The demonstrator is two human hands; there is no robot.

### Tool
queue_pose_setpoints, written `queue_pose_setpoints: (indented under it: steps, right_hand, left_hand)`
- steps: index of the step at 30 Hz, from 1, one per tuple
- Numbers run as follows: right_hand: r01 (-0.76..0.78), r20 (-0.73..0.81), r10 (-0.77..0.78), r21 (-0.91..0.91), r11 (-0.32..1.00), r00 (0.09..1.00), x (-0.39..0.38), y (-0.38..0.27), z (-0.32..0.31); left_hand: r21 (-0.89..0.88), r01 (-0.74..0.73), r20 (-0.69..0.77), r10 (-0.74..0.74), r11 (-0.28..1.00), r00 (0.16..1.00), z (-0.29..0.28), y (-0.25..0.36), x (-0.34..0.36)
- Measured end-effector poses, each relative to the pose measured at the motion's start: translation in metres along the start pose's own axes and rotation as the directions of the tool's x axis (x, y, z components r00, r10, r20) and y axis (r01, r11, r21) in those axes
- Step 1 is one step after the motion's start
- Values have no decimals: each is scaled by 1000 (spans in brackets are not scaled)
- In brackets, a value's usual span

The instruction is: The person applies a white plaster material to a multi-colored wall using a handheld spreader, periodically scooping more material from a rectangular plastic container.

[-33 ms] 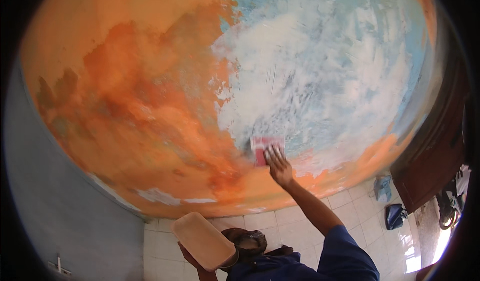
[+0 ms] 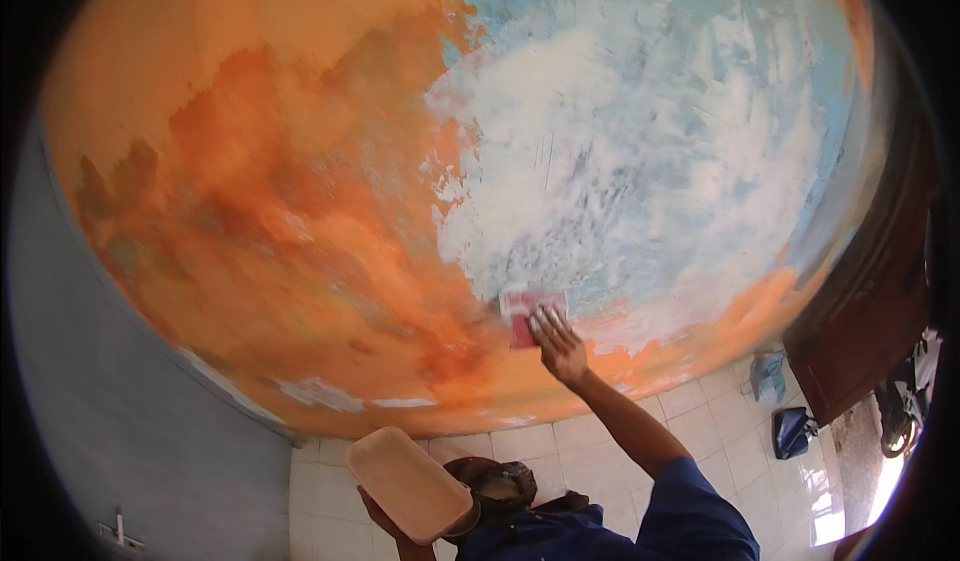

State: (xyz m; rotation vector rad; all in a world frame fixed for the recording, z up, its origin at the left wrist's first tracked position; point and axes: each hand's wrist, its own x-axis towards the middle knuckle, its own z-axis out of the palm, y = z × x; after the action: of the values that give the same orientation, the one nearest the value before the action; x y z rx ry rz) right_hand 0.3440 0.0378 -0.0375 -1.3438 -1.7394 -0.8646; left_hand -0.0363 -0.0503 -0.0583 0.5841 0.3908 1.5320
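Holding a flat, roughly square pinkish-red sheet [image 2: 519, 323] against a blotched, painted wall [image 2: 470, 181], the right hand [image 2: 562, 346] sits near five o'clock from the view's centre, fingers close together and laid over the sheet. A whitish band runs along the sheet's twelve-o'clock edge, with deeper red toward six; the fingers hide much of its three-o'clock side, and its material cannot be told. Near seven o'clock, the left hand [image 2: 376, 509], fingers mostly hidden, holds a round-cornered, pale peach, rectangular tray-like piece [image 2: 412, 483] by its eight-o'clock side. The wall shows orange toward nine, white and pale blue toward two. At four o'clock, a crumpled dark-blue bag [image 2: 793, 431] lies on the pale tiled floor [image 2: 600, 456].
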Motion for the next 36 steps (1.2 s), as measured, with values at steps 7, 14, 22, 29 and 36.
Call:
queue_pose_setpoints:
  steps: [7, 14, 22, 29, 36]
  right_hand:
    - [-2, -362, -87, -239, 971, 928, 165, 42, -91]
    - [-239, -521, 623, 623, 745, 584, 220, 18, -119]
    - [-49, 369, 833, 922, -384, 413, 183, 45, -126]
    - [-234, -636, 435, 379, 895, 637, 240, 36, -141]
    - [-67, -371, -81, -369, 927, 925, 239, 54, -66]
  left_hand:
    - [199, -73, -80, 90, 977, 993, 2, 9, -3]
    - [887, -449, 363, 769, -111, 526, 46, -21, -1]
    - [876, -442, 400, 804, -194, 439, 12, -31, 0]
    - [245, -146, -34, 159, 958, 987, -12, -2, -4]
    - [194, -71, -181, 107, 978, 978, 8, -11, -8]
